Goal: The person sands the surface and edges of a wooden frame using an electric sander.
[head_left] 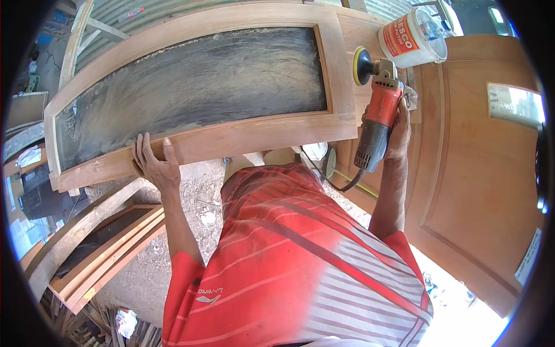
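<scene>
My right hand [399, 133] is wrapped round the body of a red and black angle grinder [381, 110], partly hidden behind it. A round backing pad [362, 66], yellow and black, is fitted on the grinder's head, beside the right end of a wooden frame [260, 128]. The pad looks raised on edge. The frame surrounds a dark, dusty panel [202, 81]. On the frame's near rail lies my left hand [156, 162], its fingers stretched out and thumb apart. A black cord [335, 186] runs from the grinder's rear end.
A white bucket [413, 40] with a red label stands just beyond the grinder. At the right is a large wooden door panel [480, 156]. More wooden frames [110, 254] lean at lower left, with wood scraps [87, 324] below. Corrugated sheeting [167, 11] stands behind.
</scene>
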Tool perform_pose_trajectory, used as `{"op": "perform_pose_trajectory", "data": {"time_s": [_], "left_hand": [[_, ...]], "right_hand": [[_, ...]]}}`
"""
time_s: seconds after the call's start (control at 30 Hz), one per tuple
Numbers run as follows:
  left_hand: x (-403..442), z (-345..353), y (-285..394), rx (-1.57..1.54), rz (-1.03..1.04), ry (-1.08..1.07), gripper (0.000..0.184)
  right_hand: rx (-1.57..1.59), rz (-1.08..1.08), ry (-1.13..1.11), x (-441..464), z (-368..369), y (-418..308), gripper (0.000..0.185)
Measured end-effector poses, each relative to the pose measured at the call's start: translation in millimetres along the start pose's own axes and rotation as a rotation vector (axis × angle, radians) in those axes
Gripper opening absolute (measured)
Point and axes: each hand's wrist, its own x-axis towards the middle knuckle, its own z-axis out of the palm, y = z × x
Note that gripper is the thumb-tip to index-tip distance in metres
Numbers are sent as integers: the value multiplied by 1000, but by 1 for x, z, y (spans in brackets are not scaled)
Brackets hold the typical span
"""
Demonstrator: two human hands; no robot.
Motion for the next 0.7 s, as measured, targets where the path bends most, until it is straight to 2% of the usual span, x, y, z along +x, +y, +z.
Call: {"op": "perform_pose_trajectory", "data": {"time_s": [0.1,0.17,0.2,0.23,0.3,0.37,0.43,0.5,0.53,0.63,0.67,0.7], "left_hand": [[-6,-7,39,-442,140,74,50],[-23,-25,93,-877,93,-443,52],[-28,-33,127,-1218,-37,-748,60],[-35,-34,147,-1123,127,-876,70],[-58,-19,184,-1363,73,-1336,79],[-55,-24,214,-1684,-59,-1582,77],[-42,-29,223,-1689,-169,-1816,61],[-38,-29,236,-1776,-148,-1809,56],[-40,-25,241,-1715,-54,-1707,49],[-44,-34,272,-1626,-29,-1533,43],[-48,-27,285,-1616,-43,-1504,39],[-52,-18,297,-1636,-16,-1474,39]], "right_hand": [[85,14,-38,-21,18,12,70],[23,0,-2,-38,46,19,68],[-22,-29,27,-44,60,25,68],[-64,-63,62,-50,72,32,68],[-77,-85,28,-56,89,45,71],[-52,-91,-63,-60,106,50,70],[-63,-122,-113,-57,111,54,68],[-95,-103,-186,-53,106,47,67],[-96,-91,-224,-49,99,44,65],[-183,-50,-143,-52,85,19,63],[-319,-147,-108,-51,78,17,61],[-365,-146,-76,-50,69,16,63]]}}
